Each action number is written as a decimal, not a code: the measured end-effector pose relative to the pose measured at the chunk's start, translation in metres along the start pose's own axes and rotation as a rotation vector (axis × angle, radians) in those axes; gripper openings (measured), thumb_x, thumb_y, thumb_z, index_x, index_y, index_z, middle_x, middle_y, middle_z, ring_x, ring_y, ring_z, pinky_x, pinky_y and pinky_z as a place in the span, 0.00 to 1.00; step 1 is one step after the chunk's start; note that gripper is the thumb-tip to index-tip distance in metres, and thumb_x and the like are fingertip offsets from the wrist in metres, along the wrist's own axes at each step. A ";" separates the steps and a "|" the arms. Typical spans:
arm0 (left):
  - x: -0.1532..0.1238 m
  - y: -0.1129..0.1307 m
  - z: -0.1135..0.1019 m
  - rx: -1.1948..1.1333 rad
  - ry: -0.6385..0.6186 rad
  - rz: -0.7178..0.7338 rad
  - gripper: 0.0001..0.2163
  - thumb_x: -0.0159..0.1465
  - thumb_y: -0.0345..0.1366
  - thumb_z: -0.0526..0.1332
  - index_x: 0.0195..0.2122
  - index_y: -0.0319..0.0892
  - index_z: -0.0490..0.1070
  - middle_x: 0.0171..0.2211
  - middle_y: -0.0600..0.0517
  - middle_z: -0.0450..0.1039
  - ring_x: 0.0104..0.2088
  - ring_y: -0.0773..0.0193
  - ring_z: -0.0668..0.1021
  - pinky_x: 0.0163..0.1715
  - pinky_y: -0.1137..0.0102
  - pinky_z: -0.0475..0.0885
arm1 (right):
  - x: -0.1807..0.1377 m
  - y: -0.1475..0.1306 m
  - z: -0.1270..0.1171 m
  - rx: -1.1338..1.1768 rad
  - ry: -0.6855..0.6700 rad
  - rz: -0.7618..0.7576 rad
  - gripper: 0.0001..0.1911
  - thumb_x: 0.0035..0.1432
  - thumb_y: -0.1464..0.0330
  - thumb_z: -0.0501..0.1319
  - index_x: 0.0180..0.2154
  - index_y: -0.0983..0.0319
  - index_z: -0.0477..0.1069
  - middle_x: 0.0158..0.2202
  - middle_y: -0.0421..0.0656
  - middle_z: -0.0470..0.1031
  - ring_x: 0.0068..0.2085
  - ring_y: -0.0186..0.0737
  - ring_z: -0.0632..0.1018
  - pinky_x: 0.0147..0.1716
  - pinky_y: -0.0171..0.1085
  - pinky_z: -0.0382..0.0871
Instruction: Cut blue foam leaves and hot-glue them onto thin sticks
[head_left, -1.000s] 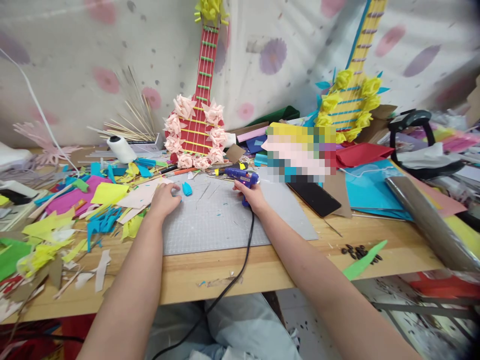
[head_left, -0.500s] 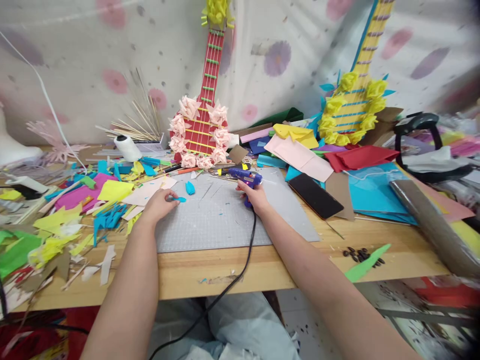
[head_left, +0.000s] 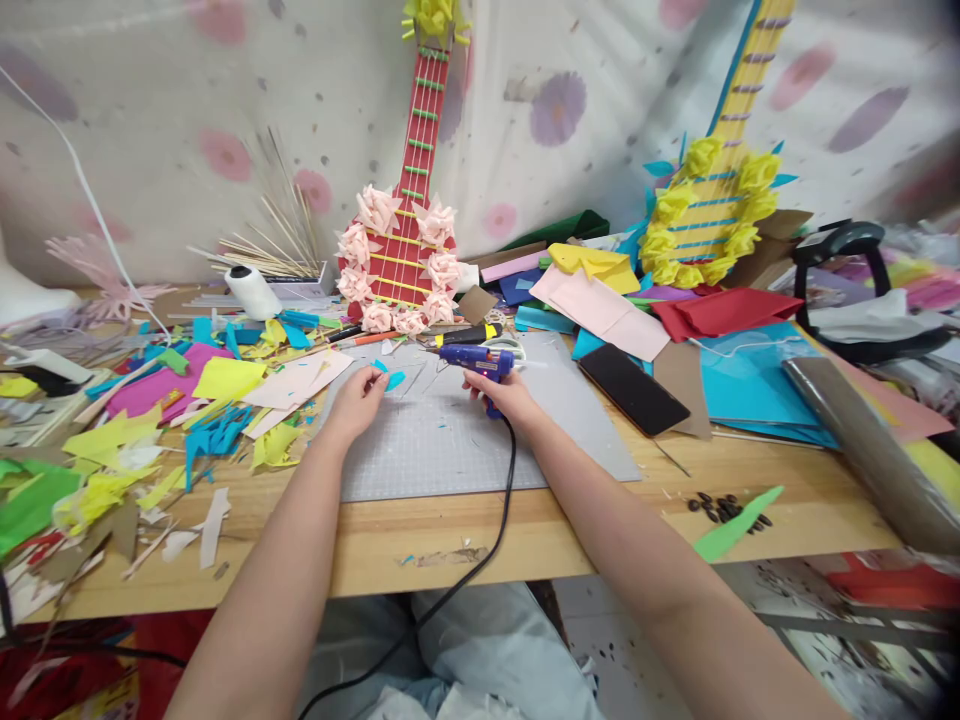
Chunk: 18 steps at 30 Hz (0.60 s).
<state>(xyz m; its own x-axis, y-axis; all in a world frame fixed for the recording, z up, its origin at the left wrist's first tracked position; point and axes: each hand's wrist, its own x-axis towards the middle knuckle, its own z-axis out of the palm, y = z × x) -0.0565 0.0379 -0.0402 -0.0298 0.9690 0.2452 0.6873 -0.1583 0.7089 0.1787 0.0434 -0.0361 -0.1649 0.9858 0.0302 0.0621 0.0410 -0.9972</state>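
My left hand (head_left: 361, 402) is over the left part of the grey cutting mat (head_left: 450, 460), thumb and fingertips pinched on a small blue paper leaf (head_left: 380, 366). A second blue paper piece (head_left: 395, 380) shows just right of the fingertips; whether it touches the held one I cannot tell. My right hand (head_left: 508, 396) is wrapped round the handle of a blue hot glue gun (head_left: 474, 357). Its nozzle points left toward my left hand, with a gap between. A clear glue stick (head_left: 534, 365) sticks out at the back, and a black cord (head_left: 501, 510) runs down over the table edge.
A red paper guitar (head_left: 401, 262) with pink roses leans at the back; a yellow one (head_left: 705, 215) stands right. Paper scraps (head_left: 221, 440) crowd the left. A phone (head_left: 634, 388), blue sheets (head_left: 761, 385) and dark beans (head_left: 724, 507) lie right. A yellow-black cutter (head_left: 480, 334) lies behind the glue gun.
My left hand has moved right and slightly up with the blue leaf, reaching the second blue piece. The glue gun has shifted a little left and down in my right hand.
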 end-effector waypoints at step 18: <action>-0.010 0.019 0.027 0.211 0.109 -0.091 0.09 0.62 0.38 0.49 0.34 0.42 0.66 0.27 0.51 0.72 0.29 0.63 0.72 0.28 0.72 0.58 | -0.002 0.011 0.011 -0.417 -0.080 -0.185 0.22 0.48 0.52 0.58 0.39 0.60 0.73 0.33 0.42 0.76 0.35 0.40 0.75 0.39 0.40 0.68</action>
<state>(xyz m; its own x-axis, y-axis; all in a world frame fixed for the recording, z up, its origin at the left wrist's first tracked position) -0.0236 0.0299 -0.0466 -0.1687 0.9496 0.2642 0.8141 -0.0169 0.5805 0.1694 0.0403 -0.0483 -0.2852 0.9408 0.1830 0.4121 0.2927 -0.8628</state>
